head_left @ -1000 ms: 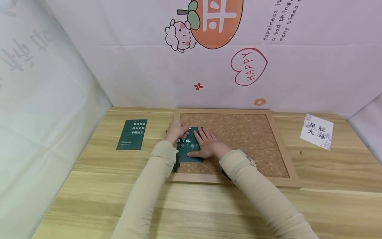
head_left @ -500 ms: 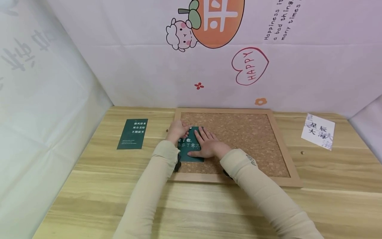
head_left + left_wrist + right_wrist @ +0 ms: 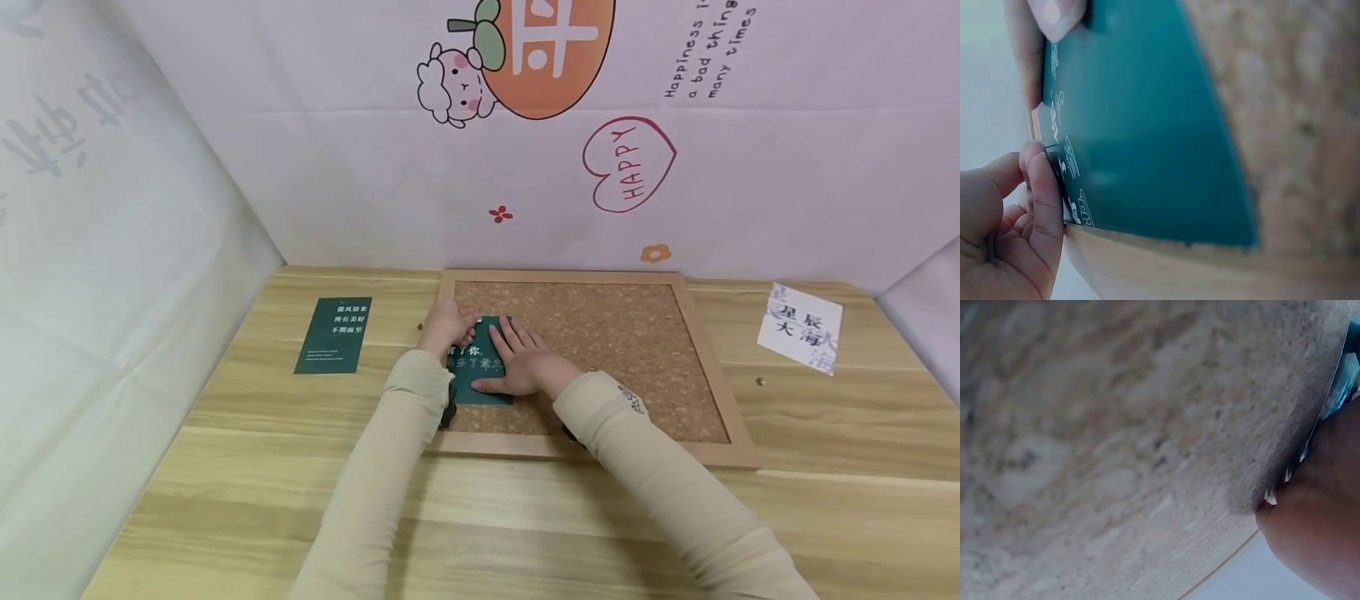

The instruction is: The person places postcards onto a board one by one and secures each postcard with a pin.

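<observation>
A dark green card with white writing [image 3: 480,392] lies on the left part of a wood-framed cork board [image 3: 622,358]. My right hand [image 3: 521,362] rests flat on the card with fingers spread, covering its right side. At the card's top edge my left hand [image 3: 447,325] pinches a small thumbtack between thumb and index finger, the other fingers curled in. In the left wrist view a thin pin line shows at the fingertips [image 3: 1034,150], close against the card; the tack's head is mostly hidden. The right wrist view shows mainly cork and the side of the right hand [image 3: 1316,500].
Another green card [image 3: 333,335] lies on the wooden table [image 3: 225,467] left of the board, and a white card with dark characters [image 3: 801,327] lies to the right. Small brass tacks sit beside the board, one tack [image 3: 761,381] at right. A printed cloth [image 3: 360,167] hangs behind.
Both hands keep their places on the card. The whole head view has shifted slightly; nothing else visibly differs.
</observation>
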### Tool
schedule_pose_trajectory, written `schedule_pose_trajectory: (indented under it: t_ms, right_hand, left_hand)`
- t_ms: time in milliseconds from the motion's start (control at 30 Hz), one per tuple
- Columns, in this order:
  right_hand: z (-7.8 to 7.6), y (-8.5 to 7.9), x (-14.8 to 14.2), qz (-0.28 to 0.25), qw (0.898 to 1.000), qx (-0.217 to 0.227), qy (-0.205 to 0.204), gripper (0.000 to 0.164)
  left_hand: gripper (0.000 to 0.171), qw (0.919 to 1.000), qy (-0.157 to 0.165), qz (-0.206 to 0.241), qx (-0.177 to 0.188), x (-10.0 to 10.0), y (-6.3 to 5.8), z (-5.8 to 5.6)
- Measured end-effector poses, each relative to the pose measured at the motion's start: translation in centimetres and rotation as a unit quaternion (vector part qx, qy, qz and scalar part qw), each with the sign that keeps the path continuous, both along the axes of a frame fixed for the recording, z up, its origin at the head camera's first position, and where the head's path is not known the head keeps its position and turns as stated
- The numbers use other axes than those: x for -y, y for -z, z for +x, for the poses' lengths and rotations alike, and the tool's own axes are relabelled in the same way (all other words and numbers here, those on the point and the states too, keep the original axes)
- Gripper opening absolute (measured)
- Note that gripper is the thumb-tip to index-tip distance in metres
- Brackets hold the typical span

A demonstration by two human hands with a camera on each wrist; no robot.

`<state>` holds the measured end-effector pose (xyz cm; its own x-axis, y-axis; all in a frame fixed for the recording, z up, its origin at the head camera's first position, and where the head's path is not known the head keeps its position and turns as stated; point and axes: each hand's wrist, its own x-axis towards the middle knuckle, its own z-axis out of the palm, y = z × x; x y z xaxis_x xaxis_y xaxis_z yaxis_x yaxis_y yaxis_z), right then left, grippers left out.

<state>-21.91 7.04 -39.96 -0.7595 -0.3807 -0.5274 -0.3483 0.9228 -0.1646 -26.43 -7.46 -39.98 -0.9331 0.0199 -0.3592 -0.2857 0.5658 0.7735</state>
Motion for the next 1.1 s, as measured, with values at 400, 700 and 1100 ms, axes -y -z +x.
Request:
schedule_pose_trajectory:
  t_ms: [400,700,1100]
  right_hand:
    - [-0.20,0.29,0.01,0.003,1.000,0.005,0.006,0.097]
    - [-0.13,0.26,-0.08,-0.004,1.000,-0.002,-0.002,0.097]
    - [-0.55,0.74,-0.11,-0.004,1.000,0.007,0.005,0.100]
  left_hand:
    - [0.030,0.9988,0.021,-0.041,-0.013,-0.21,-0.38,0.40]
    - [0.032,0.9988,0.025,-0.038,-0.018,-0.17,-0.57,0.73]
    - [0.029,0.9998,0.002,-0.016,-0.012,-0.31,-0.33,0.56]
